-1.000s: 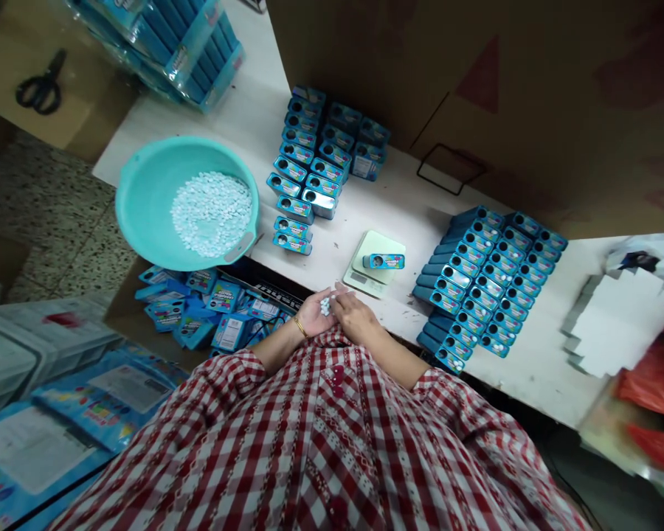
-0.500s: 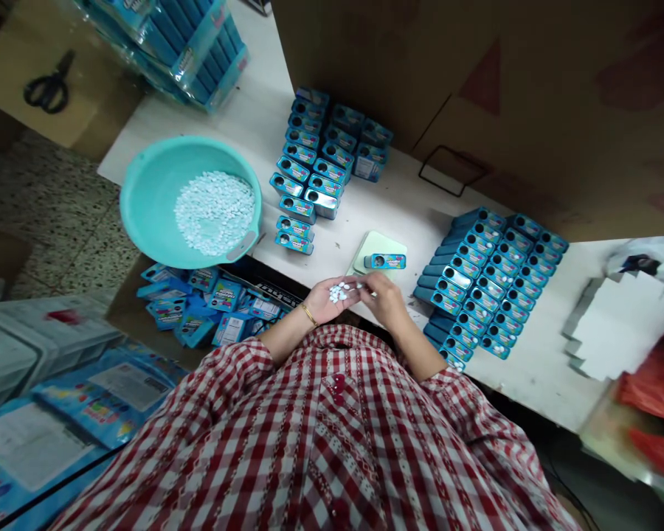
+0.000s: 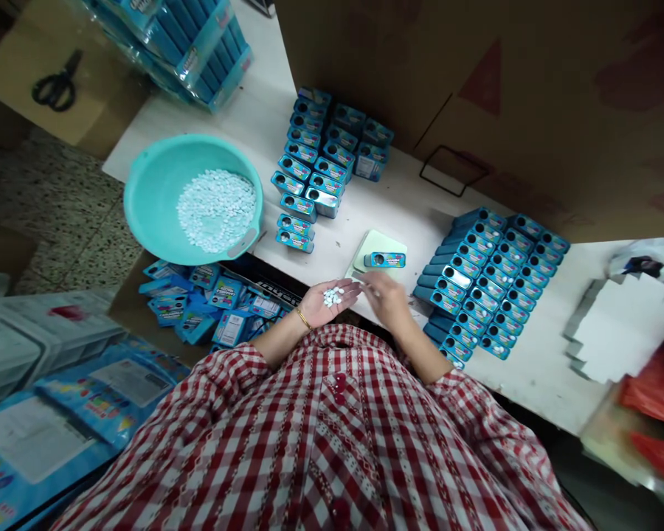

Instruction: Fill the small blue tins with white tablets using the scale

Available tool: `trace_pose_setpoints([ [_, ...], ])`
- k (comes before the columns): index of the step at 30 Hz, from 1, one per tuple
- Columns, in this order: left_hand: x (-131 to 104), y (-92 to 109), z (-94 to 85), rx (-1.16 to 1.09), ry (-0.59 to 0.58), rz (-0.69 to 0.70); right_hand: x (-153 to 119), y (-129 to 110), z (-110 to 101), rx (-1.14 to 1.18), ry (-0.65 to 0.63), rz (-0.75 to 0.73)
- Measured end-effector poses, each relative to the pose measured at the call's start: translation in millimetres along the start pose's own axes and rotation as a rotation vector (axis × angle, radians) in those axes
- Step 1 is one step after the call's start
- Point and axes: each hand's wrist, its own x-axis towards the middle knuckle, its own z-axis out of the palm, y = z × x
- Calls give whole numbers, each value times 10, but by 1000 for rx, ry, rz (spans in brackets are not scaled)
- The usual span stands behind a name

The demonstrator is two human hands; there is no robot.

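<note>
My left hand (image 3: pixel 319 304) is palm up and slightly cupped, with a small heap of white candies (image 3: pixel 333 296) lying in it. Just right of its fingertips is my right hand (image 3: pixel 386 299), slightly blurred, its fingers pinched together. Whatever the pinch holds, if anything, is too small to make out. Beyond both hands a pale green scale (image 3: pixel 372 243) rests on the table, with one blue tin (image 3: pixel 385 259) on it. Many more white candies (image 3: pixel 217 209) fill part of a turquoise basin (image 3: pixel 153 214) at the left.
Blue tins with round openings (image 3: pixel 302 169) stand in rows behind the hands. More rows of tins (image 3: pixel 476 280) stand at right, some topped with white candies. A carton of blue packs (image 3: pixel 199 302) sits at lower left. A large cardboard box (image 3: pixel 476 88) borders the table's back.
My left hand has shifted slightly left and its palm shows more fully. My right hand has drawn a little away to the right, so the two hands are now less overlapped.
</note>
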Motion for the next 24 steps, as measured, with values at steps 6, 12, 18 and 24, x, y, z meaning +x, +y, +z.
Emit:
trace_pose_setpoints([
  [6, -82, -140, -120, -49, 39, -90, -236, -365, 449, -178, -384, -127],
  [12, -112, -161, -143, -48, 55, -133, -221, -319, 429, -144, -424, -105],
  [18, -85, -141, -152, -41, 71, -121, -256, -305, 381, -34, -350, -95],
  [24, 14, -79, 3, -9, -3, -62, -120, -51, 90, 208, 1, 18],
])
